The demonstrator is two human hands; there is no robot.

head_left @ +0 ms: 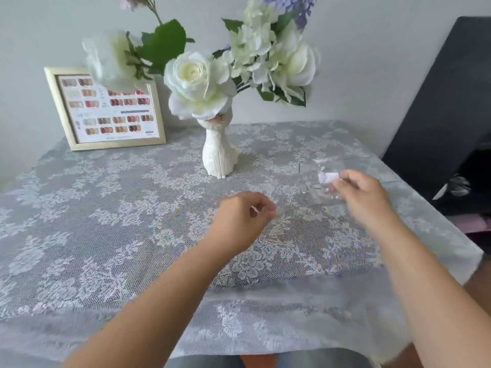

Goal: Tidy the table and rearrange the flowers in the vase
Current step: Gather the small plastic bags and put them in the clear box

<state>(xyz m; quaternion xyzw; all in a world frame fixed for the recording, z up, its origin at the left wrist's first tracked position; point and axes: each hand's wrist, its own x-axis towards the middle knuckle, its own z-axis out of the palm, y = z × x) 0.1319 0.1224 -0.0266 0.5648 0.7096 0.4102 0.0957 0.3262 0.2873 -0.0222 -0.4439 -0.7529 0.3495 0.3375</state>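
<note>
A white cat-shaped vase (218, 155) stands at the back middle of the lace-covered table (106, 208), holding white roses (195, 81), pale hydrangea (255, 46) and a purple bloom. My right hand (364, 197) hovers at the right, fingers pinched on a clear plastic bag (322, 181) with a small white scrap inside; the bag is blurred. My left hand (244, 216) is near the table's middle, fingertips pinched on a tiny pale scrap (278, 214) just above the cloth.
A gold picture frame (106, 110) with colour swatches leans on the wall at the back left. A dark board (446, 115) leans at the right beside the table edge. The table's front edge lies close to my body.
</note>
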